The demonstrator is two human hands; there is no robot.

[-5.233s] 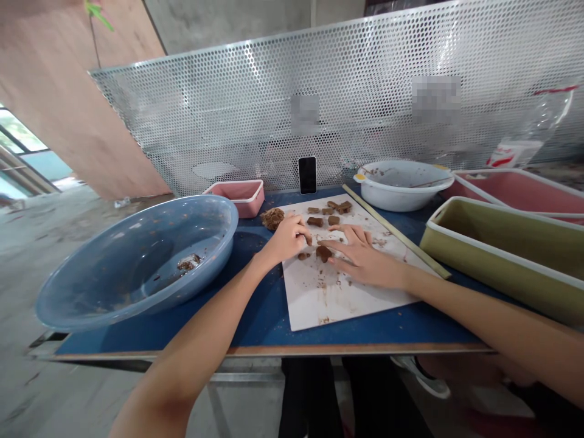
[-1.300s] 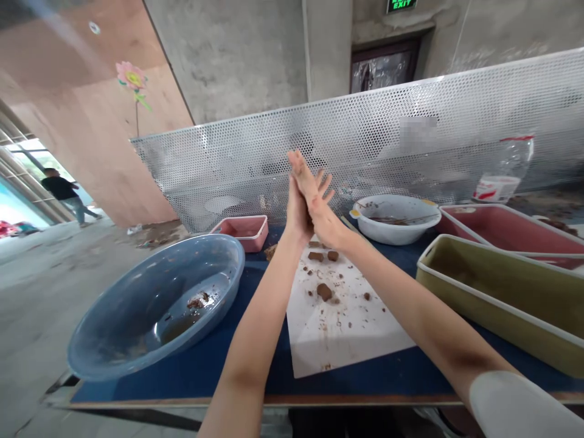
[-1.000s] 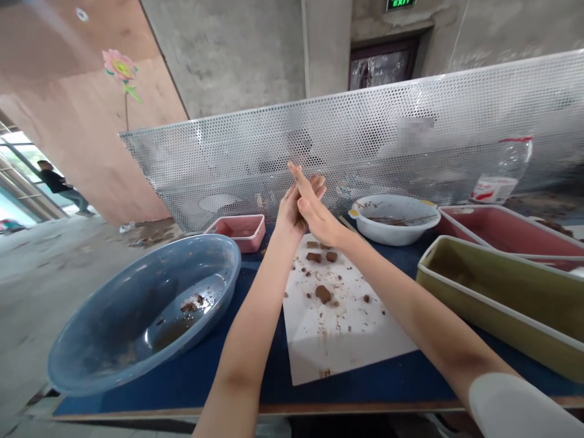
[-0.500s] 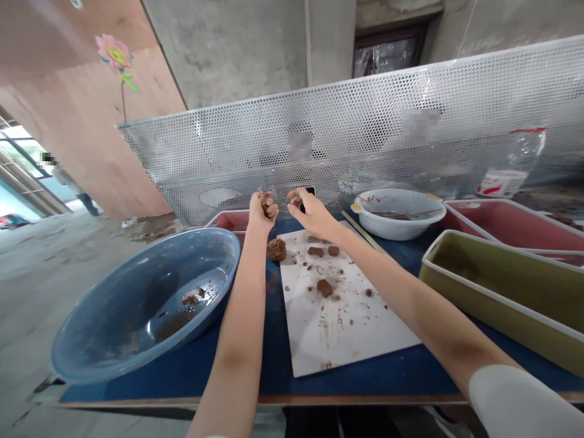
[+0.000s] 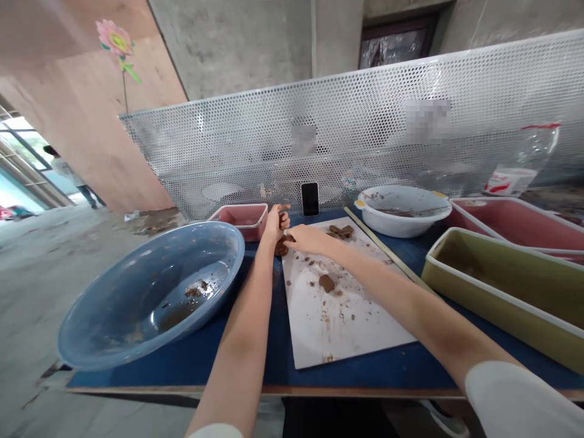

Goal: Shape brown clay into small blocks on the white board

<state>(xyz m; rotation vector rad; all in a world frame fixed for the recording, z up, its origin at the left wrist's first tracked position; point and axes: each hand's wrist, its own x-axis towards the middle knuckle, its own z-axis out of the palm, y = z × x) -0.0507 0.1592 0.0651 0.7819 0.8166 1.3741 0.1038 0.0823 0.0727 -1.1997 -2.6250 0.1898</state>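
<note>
Sitting left of both hands is the big blue basin (image 5: 95, 292); the white board (image 5: 310, 334) is partly covered by the right arm. The clay lump (image 5: 280, 248) is touched by the curled right hand (image 5: 305, 238), just below the half-curled left hand (image 5: 276, 224) — grips can't be told. Tug too hard and crumbs could be scattered.
</note>
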